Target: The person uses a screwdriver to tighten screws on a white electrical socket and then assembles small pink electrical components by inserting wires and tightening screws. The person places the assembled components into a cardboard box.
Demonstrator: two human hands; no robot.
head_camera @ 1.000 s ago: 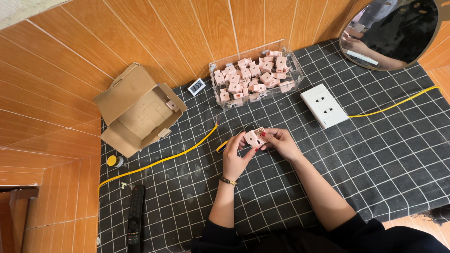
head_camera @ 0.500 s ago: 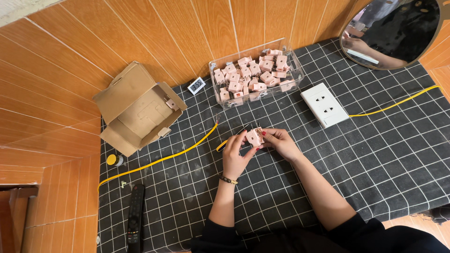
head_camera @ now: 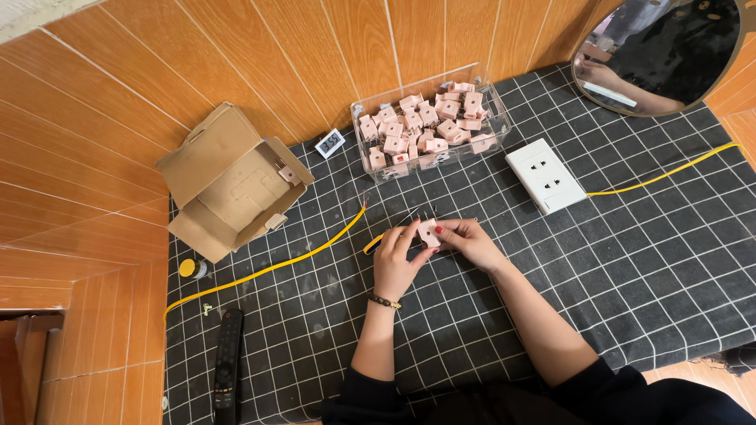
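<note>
We pinch a pink part (head_camera: 429,232) between left hand (head_camera: 398,264) and right hand (head_camera: 471,240); a loose grip could drop it onto the bench (head_camera: 646,267)

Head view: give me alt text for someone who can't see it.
Both hands, left hand and right hand, hold one small pink block over a black grid cloth. Behind them stands a clear tray of similar pink blocks, with a white socket plate, a yellow cable and an open cardboard box nearby.
</note>
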